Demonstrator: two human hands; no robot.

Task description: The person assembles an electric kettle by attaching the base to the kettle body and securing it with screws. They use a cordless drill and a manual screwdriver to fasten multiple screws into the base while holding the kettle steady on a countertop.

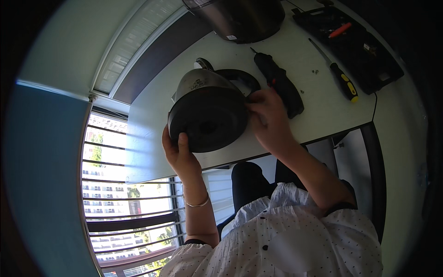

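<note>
An electric kettle [207, 121] with a metal body and a black handle lies tipped over, its round black base turned toward me. My left hand [179, 150] grips the lower left rim of that base, thumb on the underside and fingers round the edge. At the base's right edge, close to the handle, my right hand [270, 115] has its fingers bent against the kettle; some fingertips are hidden. A black power screwdriver [279, 83] with a bit in its nose lies just beyond my right hand.
Several small screws [315, 71] lie on the white table [318, 104]. To their right are a yellow-and-black screwdriver [344, 81] and an opened black tool case [364, 51] with a red tool inside. A large dark rounded appliance [240, 18] stands at the back. Window blinds [134, 198] are at the left.
</note>
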